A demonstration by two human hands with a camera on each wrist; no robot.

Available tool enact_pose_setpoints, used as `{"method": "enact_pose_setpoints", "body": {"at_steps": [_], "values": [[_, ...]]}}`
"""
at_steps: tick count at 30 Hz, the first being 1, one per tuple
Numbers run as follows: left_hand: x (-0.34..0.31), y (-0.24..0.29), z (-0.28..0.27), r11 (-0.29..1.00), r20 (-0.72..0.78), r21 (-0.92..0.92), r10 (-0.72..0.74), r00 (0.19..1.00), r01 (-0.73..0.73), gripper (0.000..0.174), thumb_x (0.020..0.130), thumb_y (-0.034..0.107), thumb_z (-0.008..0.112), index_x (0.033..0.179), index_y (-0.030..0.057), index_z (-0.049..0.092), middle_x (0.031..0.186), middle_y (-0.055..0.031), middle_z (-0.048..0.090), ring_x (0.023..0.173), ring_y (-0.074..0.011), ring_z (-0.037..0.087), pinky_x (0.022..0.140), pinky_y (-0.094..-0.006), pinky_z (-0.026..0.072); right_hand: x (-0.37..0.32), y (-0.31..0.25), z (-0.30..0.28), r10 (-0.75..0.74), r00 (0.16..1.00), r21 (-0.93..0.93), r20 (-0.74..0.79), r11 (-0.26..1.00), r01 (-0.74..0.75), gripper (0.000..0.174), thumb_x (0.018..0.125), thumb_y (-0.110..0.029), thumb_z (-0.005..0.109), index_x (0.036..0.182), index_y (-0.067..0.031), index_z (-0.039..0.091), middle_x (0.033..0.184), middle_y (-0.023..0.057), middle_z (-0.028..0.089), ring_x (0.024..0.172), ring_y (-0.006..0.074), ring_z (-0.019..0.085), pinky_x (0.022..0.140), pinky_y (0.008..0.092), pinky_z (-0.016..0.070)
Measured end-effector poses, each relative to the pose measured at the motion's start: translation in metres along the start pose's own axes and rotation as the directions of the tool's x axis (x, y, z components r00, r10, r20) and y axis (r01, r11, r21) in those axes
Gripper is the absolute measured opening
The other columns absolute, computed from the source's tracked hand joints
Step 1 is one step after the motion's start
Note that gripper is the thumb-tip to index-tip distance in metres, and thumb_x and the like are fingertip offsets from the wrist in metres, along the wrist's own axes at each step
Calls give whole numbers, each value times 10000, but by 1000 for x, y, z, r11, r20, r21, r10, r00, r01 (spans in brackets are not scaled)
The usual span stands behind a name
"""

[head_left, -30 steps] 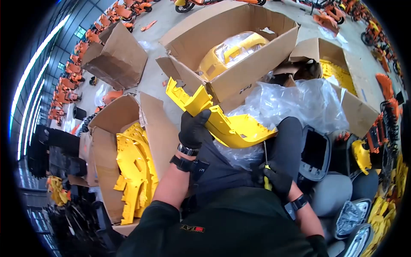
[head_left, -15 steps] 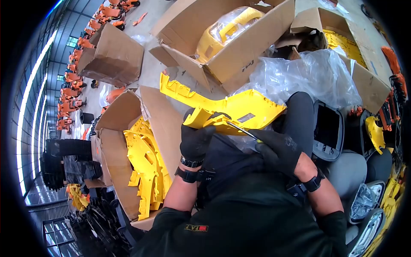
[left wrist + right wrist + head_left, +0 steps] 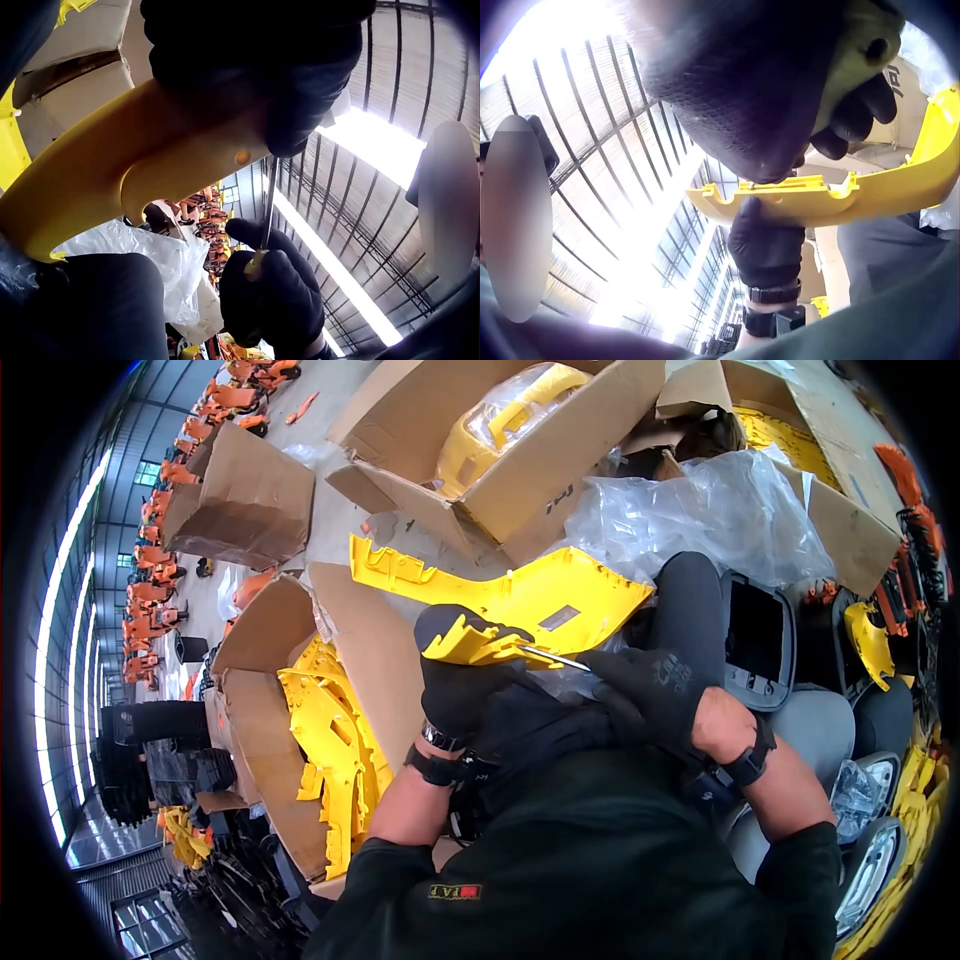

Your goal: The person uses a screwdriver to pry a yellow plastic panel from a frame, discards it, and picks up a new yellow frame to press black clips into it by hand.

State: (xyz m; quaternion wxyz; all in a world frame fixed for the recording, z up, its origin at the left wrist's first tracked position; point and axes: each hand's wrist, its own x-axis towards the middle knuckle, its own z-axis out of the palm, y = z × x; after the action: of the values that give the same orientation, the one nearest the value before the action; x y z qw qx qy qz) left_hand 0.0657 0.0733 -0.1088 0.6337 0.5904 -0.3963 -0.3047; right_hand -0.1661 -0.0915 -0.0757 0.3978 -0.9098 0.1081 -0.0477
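A curved yellow plastic panel (image 3: 595, 595) with a small rectangular slot is held above the lap. My black-gloved left hand (image 3: 462, 675) grips its near end, thumb on one side and fingers on the other. My right hand (image 3: 655, 690), gloved too, holds a screwdriver (image 3: 556, 658) whose metal shaft points left, its tip at the panel's clipped near edge. The right wrist view shows the pale yellow-green handle (image 3: 859, 60) inside the right hand's curled fingers. In the left wrist view the shaft (image 3: 271, 199) reaches up to the panel beside the left hand.
At the left an open carton (image 3: 255, 730) holds more yellow panels (image 3: 335, 730). A larger carton (image 3: 560, 480) ahead contains a wrapped yellow part (image 3: 505, 420). Clear plastic sheeting (image 3: 700, 520) lies beyond the right knee. Grey seats (image 3: 810, 730) stand at the right.
The right hand has risen from the lap, bringing the screwdriver to the panel's edge. The left hand has turned the panel from a steep tilt to lying more crosswise.
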Motion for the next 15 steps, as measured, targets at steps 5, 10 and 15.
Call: {"method": "enact_pose_setpoints", "body": {"at_steps": [5, 10, 15], "values": [[2, -2, -5, 999, -47, -29, 26, 999, -28, 549, 721, -100, 785, 1211, 17, 566, 1079, -106, 697, 996, -215, 682, 909, -347, 554, 22, 8, -7, 140, 990, 279, -16, 952, -130, 369, 865, -261, 712, 1169, -55, 673, 999, 184, 687, 912, 362, 671, 815, 423, 534], [2, 16, 5, 991, -71, -78, -111, 991, 106, 593, 706, -124, 795, 1208, 47, 531, 1063, -79, 679, 984, -199, 672, 889, -338, 559, 67, -5, 20, -195, 912, 180, -360, 945, 273, 334, 844, -288, 743, 1085, -63, 691, 1027, 161, 678, 939, 340, 657, 829, 410, 525], [-1, 4, 13, 992, -213, -125, 6, 977, -33, 497, 721, -103, 765, 1152, 40, 564, 1029, -46, 643, 982, -174, 645, 822, -309, 547, 81, -16, 29, -184, 910, 198, -372, 942, 271, 266, 833, -239, 713, 1025, -59, 678, 925, 166, 654, 855, 367, 646, 751, 419, 520]]}}
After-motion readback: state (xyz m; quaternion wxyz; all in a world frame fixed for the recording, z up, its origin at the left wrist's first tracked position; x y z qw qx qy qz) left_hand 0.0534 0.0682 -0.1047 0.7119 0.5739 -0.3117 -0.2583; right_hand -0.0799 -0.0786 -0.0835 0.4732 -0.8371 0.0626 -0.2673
